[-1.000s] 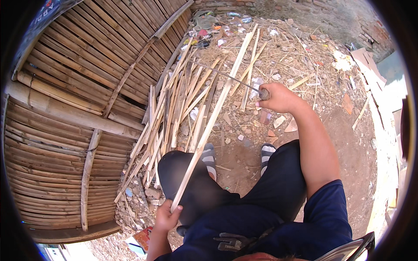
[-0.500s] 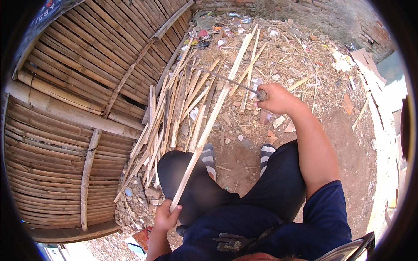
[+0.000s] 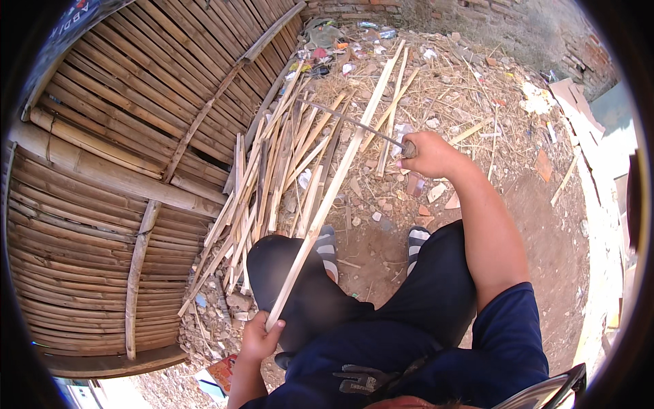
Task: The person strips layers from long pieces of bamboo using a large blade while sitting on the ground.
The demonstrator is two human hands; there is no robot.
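Observation:
My left hand (image 3: 261,337) is closed round the near end of a long pale bamboo strip (image 3: 325,208), beside my left knee. The strip slants up and away past the knee, its far end out over the littered ground. My right hand (image 3: 429,155) grips the handle of a machete (image 3: 381,136). Its long, narrow dark blade is seen nearly edge-on and points left. Blade and strip cross a little past the strip's middle; whether they touch, I cannot tell.
A loose pile of split strips (image 3: 262,184) lies left of my feet, along a bamboo slat wall (image 3: 102,266). Straw, rubble and litter cover the ground ahead, up to a brick wall (image 3: 477,20). Broken tile pieces (image 3: 543,164) and bare soil lie to the right.
Hardly anything differs. The machete and my right hand have shifted very slightly, and both hands keep their hold.

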